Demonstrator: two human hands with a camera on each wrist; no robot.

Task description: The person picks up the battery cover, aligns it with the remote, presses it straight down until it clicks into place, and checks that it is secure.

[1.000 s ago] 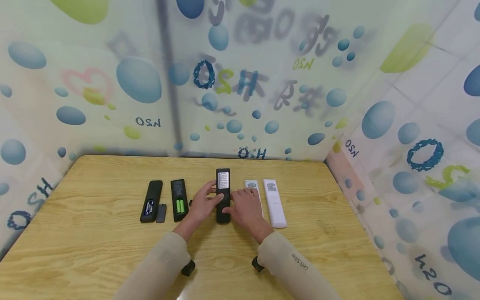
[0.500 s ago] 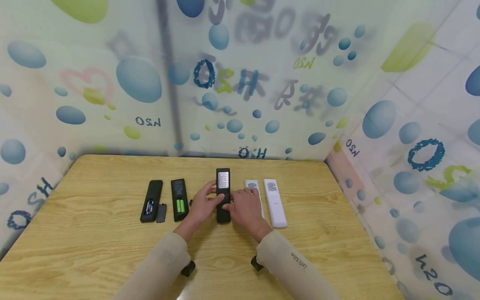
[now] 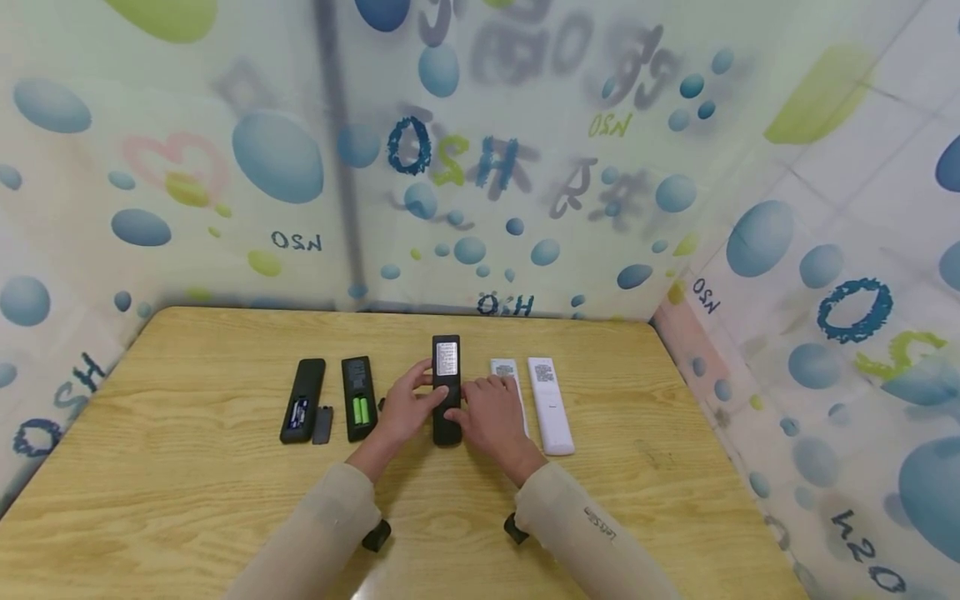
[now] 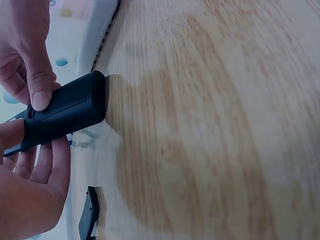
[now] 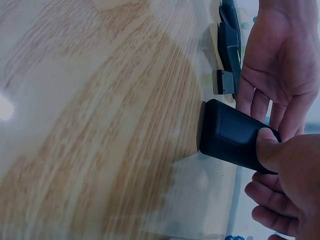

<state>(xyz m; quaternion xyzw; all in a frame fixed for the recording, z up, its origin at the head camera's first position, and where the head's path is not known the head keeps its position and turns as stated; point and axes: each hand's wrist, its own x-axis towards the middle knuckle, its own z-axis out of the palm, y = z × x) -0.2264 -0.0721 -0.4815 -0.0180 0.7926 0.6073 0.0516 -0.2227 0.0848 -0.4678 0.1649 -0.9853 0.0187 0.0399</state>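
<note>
A black remote control [image 3: 447, 367], back side up with a white label, is held between both hands at the middle of the table. My left hand [image 3: 405, 410] grips its left side, thumb on the back and fingers underneath, as the left wrist view shows. My right hand [image 3: 495, 417] holds the right side. Its thumb [image 5: 267, 145] presses on the battery cover [image 5: 240, 135], at the small latch [image 4: 32, 113] seen in the left wrist view. That cover sits in place on the remote. Whether the remote's lower end touches the table cannot be told.
To the left lie two black remotes with uncovered battery bays: one [image 3: 303, 387] beside a loose cover [image 3: 322, 425], one [image 3: 357, 379] with green batteries [image 3: 361, 411]. On the right are two white remotes, one [image 3: 551, 408] in full sight, the other [image 3: 504, 367] partly behind my right hand.
My right thumb has shifted slightly upward along the black remote's back. Both hands and the remote otherwise stay in place.
</note>
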